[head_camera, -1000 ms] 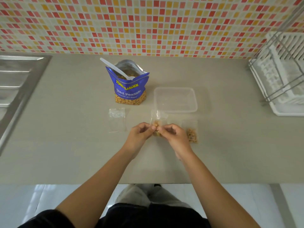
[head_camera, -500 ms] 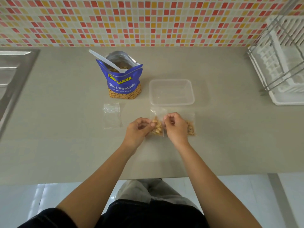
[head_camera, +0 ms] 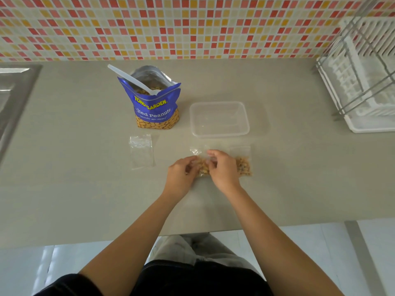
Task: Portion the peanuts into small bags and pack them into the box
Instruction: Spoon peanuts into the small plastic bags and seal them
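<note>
At frame centre both hands, left hand [head_camera: 181, 174] and right hand [head_camera: 222, 169], pinch a filled small bag [head_camera: 203, 166] on the table [head_camera: 64, 189]. Another filled bag [head_camera: 243, 165] lies beside it; an empty bag [head_camera: 141, 153] and the empty box [head_camera: 219, 118] wait.

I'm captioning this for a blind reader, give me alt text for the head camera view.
Two bare hands, left hand and right hand, pinch a small clear bag of peanuts on a beige counter, a second filled bag beside it. Behind stand an open blue peanut pouch with a white spoon, an empty clear box and an empty small bag.
</note>
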The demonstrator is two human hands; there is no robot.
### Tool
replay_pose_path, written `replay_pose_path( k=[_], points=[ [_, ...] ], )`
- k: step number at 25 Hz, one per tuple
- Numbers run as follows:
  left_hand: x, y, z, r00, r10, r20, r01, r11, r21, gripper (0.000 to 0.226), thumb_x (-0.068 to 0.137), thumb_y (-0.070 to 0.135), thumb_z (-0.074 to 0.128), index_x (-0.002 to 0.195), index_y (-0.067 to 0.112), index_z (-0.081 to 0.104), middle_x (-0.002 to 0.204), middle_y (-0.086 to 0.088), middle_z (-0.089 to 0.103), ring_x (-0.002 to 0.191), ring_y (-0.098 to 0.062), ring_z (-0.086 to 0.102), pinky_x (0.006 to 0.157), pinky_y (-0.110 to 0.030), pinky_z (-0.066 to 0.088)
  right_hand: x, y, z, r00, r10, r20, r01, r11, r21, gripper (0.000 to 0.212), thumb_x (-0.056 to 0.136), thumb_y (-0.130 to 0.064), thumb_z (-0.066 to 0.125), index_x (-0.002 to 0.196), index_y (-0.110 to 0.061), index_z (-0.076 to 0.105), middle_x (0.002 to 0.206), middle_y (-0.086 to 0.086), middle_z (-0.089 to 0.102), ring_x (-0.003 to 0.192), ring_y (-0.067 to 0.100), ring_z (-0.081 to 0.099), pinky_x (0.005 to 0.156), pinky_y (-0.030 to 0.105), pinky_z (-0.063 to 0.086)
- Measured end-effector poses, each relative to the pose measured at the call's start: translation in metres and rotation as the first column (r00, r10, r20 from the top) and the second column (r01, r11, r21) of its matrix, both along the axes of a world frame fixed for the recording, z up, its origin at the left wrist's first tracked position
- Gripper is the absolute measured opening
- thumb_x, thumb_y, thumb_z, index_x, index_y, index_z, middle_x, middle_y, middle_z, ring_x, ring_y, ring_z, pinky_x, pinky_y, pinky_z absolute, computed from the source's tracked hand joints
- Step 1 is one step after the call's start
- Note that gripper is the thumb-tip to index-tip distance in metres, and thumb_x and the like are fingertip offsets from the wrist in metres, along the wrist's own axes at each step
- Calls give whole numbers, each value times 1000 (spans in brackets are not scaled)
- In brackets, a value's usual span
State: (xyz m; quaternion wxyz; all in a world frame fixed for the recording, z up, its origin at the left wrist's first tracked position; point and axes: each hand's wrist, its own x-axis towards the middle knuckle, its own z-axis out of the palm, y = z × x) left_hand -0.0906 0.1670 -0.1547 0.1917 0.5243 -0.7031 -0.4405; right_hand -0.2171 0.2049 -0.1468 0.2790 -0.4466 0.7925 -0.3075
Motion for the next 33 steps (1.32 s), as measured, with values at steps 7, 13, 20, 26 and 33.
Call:
replay_pose_path(
  k=[7, 13, 20, 26, 33],
  points=[
    [-3, -1, -4, 982, -71, 172, 97, 984, -148, 33, 85, 8, 57, 118, 8, 62, 100, -21, 58, 83, -36, 60, 82, -37, 49, 1, -4, 1, 971, 128, -204, -98, 984, 151, 32, 87, -4, 49, 117, -5, 60, 112, 18, 59, 103, 32, 58, 92, 37, 45],
    [29, -13, 11, 995, 3, 96, 16, 979, -201, 29, 87, 14, 59, 114, 4, 62, 108, -15, 58, 77, -22, 62, 77, -30, 52, 22, -8, 17, 948, 26, -317, -58, 994, -93, 22, 87, -6, 49, 103, -7, 64, 96, 15, 58, 88, 35, 58, 75, 38, 48],
    [97, -73, 16, 975, 91, 201, -32, 959, -280, 27, 85, 10, 62, 111, 4, 65, 106, -19, 61, 90, -35, 62, 83, -38, 52, 99, -46, -14, 930, 284, -233, -291, 957, 5, 50, 92, -25, 30, 129, 4, 47, 139, 23, 45, 131, 36, 42, 107, 43, 37],
    [126, -111, 7, 909, 64, 413, 105, 921, -375, 31, 82, 16, 66, 112, 13, 65, 116, -17, 56, 100, -37, 52, 83, -44, 44, 119, -44, -41, 854, 312, -416, -243, 947, 213, 65, 88, -42, 25, 135, -1, 42, 144, 17, 42, 134, 29, 39, 107, 44, 35],
    [121, -125, 8, 842, -21, 540, 253, 898, -359, 40, 81, 23, 66, 119, 18, 58, 129, -8, 50, 116, -32, 45, 88, -44, 35, 120, -43, -48, 823, 291, -488, -236, 956, 173, 66, 90, -41, 18, 141, -1, 31, 151, 16, 29, 141, 27, 27, 113, 41, 19]
  ],
)
